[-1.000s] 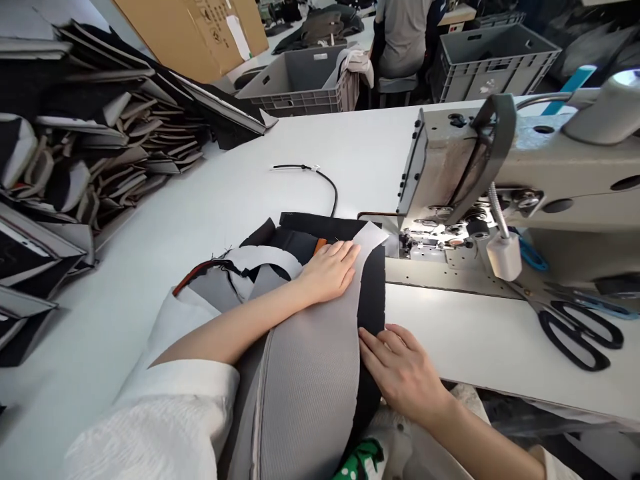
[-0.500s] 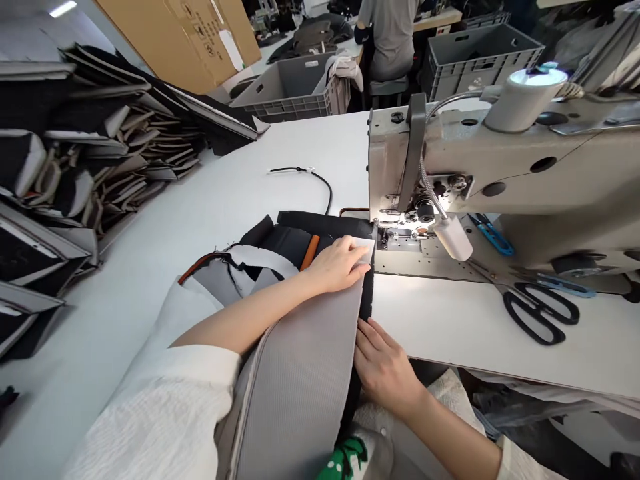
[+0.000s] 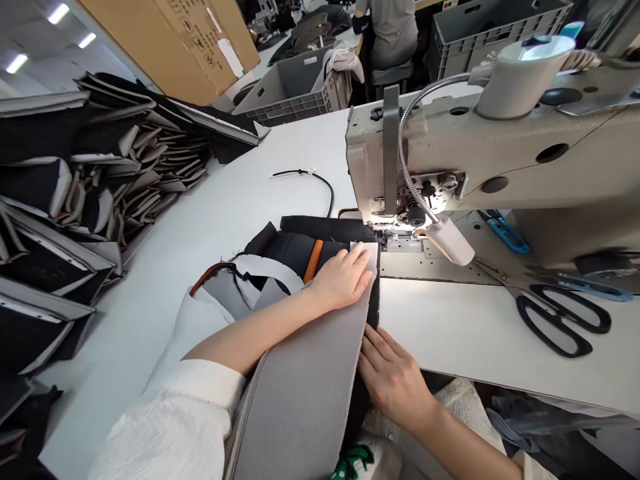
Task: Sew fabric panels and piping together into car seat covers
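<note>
Gray panel beside the sewing machine

The left hand lies palm-down on the panel, fingers loosely apart; the right hand touches its edge over black fabric (thumb hidden, so I cannot tell whether it grips). The panel lies partly on the desk.

A grey, finely ribbed fabric panel lies smooth over black fabric, which shows as a narrow margin along its right side; both slant down past the surface's near edge.
</note>
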The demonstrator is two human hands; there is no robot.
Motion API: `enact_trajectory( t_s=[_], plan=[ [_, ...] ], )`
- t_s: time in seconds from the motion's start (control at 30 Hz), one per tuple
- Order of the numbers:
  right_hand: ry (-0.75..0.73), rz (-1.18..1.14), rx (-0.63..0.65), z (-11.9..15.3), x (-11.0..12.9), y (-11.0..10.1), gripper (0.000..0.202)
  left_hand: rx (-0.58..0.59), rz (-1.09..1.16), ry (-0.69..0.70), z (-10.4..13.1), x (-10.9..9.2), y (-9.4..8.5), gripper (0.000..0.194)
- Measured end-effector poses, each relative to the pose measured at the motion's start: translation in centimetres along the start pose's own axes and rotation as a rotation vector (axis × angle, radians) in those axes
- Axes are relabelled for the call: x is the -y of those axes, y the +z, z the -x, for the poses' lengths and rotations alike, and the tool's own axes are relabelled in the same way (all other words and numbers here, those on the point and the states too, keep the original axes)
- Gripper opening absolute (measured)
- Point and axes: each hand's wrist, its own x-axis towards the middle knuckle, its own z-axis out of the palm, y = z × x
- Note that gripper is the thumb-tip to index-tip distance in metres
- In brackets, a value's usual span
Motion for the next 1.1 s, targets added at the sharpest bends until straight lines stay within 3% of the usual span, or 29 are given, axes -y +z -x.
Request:
enact_trajectory(
  t_s=[0.27, 0.67, 1.1],
  plan=[
    [-0.012, 0.027, 0.014, -0.1, -0.7, -0.3, 0.031, 0.019, 0.044, 0.022, -1.9, -1.0, -0.2, 0.044],
    [-0.045, 0.067, 0.023, -1.0, -1.3, -0.6, 0.027, 0.078, 0.053, 0.043, -2.2, -0.5, -0.7, 0.051],
    [-0.041, 0.060, -0.006, -1.1, -1.4, -0.6, 0.027, 0.080, -0.025, -0.020, -2.6, -1.3, -0.3, 0.053]
  ],
)
